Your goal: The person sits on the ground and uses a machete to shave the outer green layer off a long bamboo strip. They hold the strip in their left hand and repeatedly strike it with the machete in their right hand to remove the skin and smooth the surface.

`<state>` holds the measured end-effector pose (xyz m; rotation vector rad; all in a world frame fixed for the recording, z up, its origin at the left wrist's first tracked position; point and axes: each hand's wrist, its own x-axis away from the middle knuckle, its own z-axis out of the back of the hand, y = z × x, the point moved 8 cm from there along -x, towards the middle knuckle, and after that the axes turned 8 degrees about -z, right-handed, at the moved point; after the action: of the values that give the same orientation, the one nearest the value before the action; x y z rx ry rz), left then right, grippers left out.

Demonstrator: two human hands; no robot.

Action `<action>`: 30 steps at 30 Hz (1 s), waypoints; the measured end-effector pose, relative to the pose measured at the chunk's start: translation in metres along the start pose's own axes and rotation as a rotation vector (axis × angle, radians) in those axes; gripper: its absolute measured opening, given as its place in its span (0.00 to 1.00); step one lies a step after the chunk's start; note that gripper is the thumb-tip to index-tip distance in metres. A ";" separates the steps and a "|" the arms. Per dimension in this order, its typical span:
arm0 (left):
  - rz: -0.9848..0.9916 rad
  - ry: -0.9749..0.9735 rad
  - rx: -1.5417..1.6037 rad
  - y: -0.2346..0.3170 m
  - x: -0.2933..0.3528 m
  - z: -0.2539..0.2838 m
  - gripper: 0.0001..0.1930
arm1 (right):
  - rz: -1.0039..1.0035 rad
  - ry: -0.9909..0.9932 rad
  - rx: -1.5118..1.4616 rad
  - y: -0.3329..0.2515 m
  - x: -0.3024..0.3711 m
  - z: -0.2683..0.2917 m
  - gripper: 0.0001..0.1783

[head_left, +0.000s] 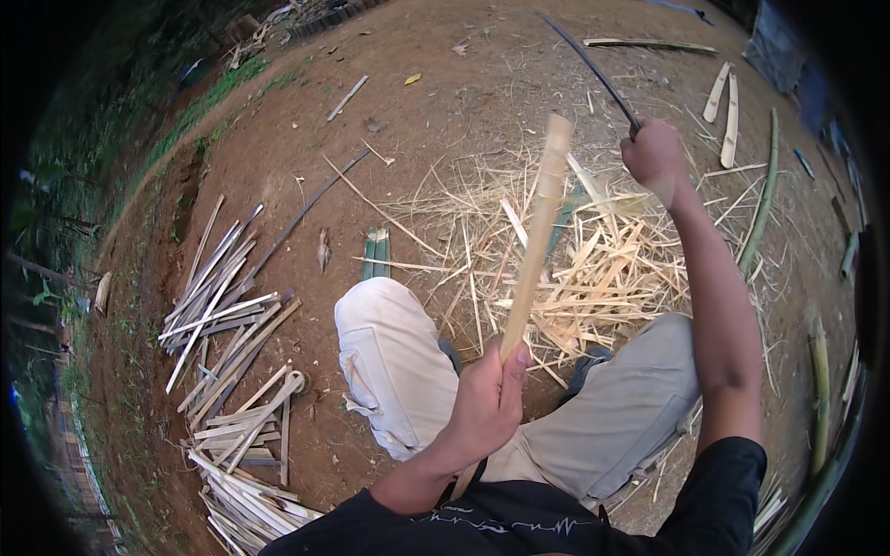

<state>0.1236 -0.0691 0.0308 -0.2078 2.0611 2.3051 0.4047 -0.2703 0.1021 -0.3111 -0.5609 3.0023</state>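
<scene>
My left hand (pixel 489 398) is closed round the lower part of a pale split bamboo strip (pixel 533 250), which stands up and tilts slightly right in front of my lap. Raised at the right, my right hand (pixel 654 159) grips the handle of a long, thin dark blade (pixel 593 69). The blade points up and away to the left, apart from the strip. Beyond the strip, a heap of pale bamboo shavings (pixel 603 287) lies on the ground between and past my knees.
Stacks of split bamboo strips (pixel 218 296) lie at the left, with more strips (pixel 246 505) nearer me. Green bamboo poles (pixel 765 195) rest at the right. Two short pale pieces (pixel 730 120) lie at the far right. A green bank (pixel 93 185) borders the brown dirt ground (pixel 306 111).
</scene>
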 end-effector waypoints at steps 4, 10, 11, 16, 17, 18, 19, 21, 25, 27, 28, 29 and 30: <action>0.309 0.006 0.377 -0.016 -0.027 0.018 0.17 | 0.032 -0.057 -0.304 -0.018 0.043 0.001 0.11; 0.345 -0.039 0.512 -0.015 -0.043 0.009 0.16 | 0.659 0.018 -0.050 -0.093 0.132 0.013 0.04; 0.299 -0.037 0.505 -0.020 -0.042 0.012 0.15 | 0.763 0.006 -0.083 -0.108 0.150 0.011 0.04; 0.345 -0.025 0.443 -0.017 -0.040 0.002 0.14 | 0.907 -0.099 0.000 -0.121 0.174 -0.015 0.05; 0.339 -0.006 0.421 -0.019 -0.039 0.002 0.14 | 0.897 -0.112 -0.001 -0.122 0.172 -0.018 0.05; 0.332 0.013 0.400 -0.021 -0.038 0.003 0.14 | 0.887 -0.125 -0.002 -0.122 0.171 -0.020 0.05; 0.286 0.032 0.376 -0.020 -0.039 0.005 0.14 | 0.876 -0.139 -0.003 -0.122 0.169 -0.021 0.05; 0.243 0.063 0.295 -0.019 -0.038 0.005 0.15 | 0.826 -0.187 0.026 -0.120 0.167 -0.026 0.05; 0.126 0.092 0.028 -0.008 -0.038 0.014 0.18 | 0.780 -0.187 0.049 -0.118 0.155 -0.028 0.04; 0.056 0.081 -0.075 -0.004 -0.038 0.014 0.18 | 0.789 -0.137 0.049 -0.112 0.152 -0.029 0.04; 0.035 0.076 -0.098 -0.008 -0.039 0.014 0.19 | 0.793 -0.113 0.059 -0.109 0.151 -0.030 0.04; 0.012 0.078 -0.129 -0.007 -0.040 0.015 0.19 | 0.803 -0.087 0.061 -0.109 0.148 -0.029 0.04; -0.019 0.086 -0.151 -0.003 -0.042 0.018 0.18 | 0.790 -0.075 0.081 -0.108 0.142 -0.028 0.05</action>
<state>0.1642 -0.0485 0.0348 -0.3371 1.9121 2.4836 0.2753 -0.1442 0.0895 -0.5180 -0.3771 3.7937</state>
